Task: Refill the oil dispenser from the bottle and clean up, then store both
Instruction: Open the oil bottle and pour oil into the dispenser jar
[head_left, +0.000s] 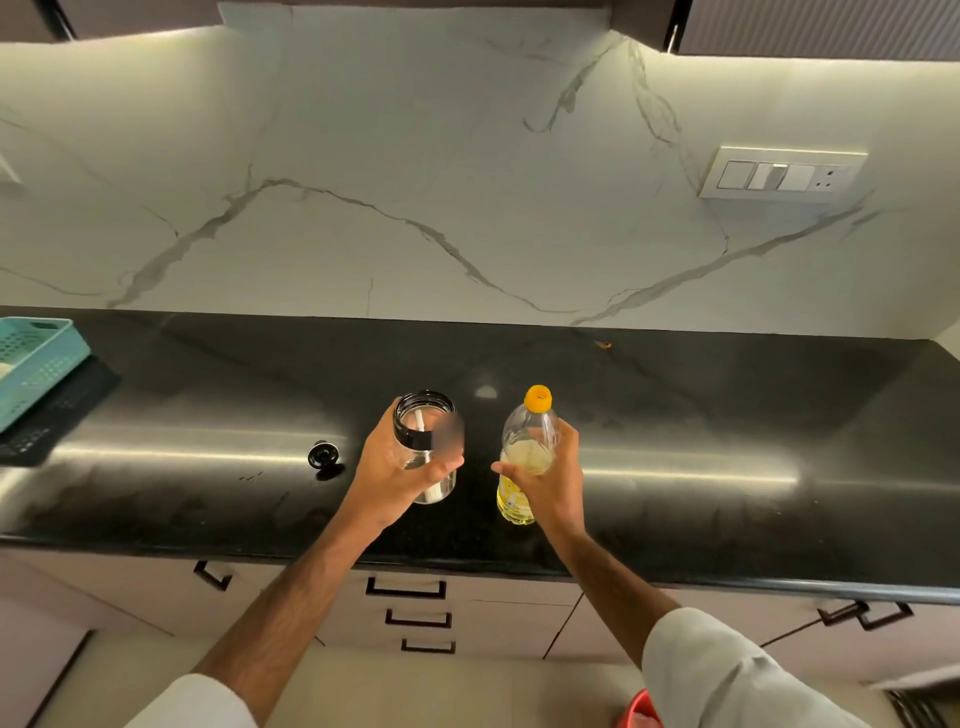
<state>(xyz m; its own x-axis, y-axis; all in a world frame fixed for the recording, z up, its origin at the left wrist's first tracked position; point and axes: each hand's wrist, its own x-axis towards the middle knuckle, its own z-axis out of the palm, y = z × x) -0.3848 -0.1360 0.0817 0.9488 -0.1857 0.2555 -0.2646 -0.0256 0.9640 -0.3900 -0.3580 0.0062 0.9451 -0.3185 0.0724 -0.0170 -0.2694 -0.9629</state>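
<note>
On the black bench (727, 447), the left hand (400, 467) wraps its fingers round the clear oil dispenser (427, 447), whose black-rimmed mouth stands uncapped. At its 3 o'clock, just beside it, the right hand (550, 473) clasps the oil bottle (524, 447), orange cap (537, 399) on. A small black lid (322, 456) lies at the dispenser's 9 o'clock. A teal basket (36, 364) sits far off at 9 o'clock.

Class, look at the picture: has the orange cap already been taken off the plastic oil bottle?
No, the orange cap sits on the neck of the clear plastic oil bottle, which the right hand grips.
</note>
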